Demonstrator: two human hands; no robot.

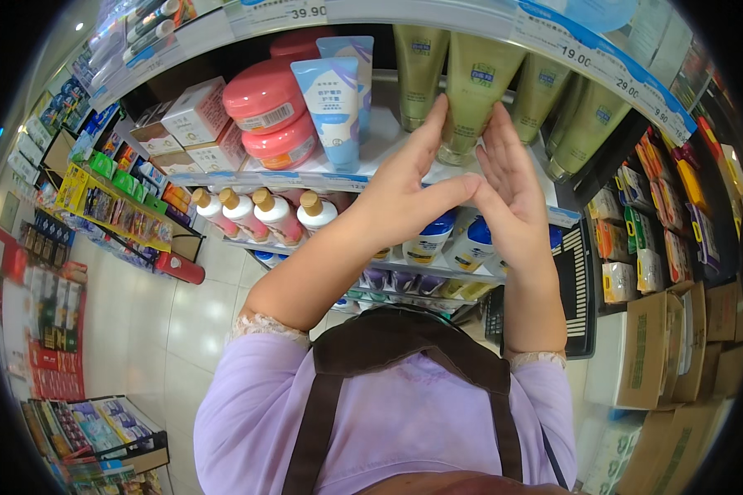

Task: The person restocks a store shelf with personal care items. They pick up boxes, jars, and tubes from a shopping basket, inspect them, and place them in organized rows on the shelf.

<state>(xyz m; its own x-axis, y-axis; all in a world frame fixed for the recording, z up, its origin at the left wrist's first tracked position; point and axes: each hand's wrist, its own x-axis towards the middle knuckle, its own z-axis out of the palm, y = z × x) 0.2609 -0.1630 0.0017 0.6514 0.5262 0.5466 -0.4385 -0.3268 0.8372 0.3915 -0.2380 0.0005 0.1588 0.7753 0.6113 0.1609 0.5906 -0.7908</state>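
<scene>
A green squeeze tube (pixel 480 77) stands cap-down near the front edge of a store shelf. My left hand (pixel 412 185) and my right hand (pixel 514 185) hold it between them, fingers flat along its two sides and thumb tips meeting in front. Its cap (pixel 455 153) appears to rest on the shelf. Beside my left fingers is a matching green tube (pixel 418 74); past my right fingers are another green tube (pixel 542 93) and a green tube at the shelf's end (pixel 591 130). The shelf above cuts off the tubes' tops.
Left on this shelf are blue-and-white tubes (pixel 333 111), stacked pink jars (pixel 266 99) and small boxes (pixel 201 111). Pump-free white bottles with gold caps (pixel 272 207) and blue-capped bottles (pixel 470 244) stand below. A black basket (pixel 582 297) and cardboard boxes (pixel 647 346) are at right.
</scene>
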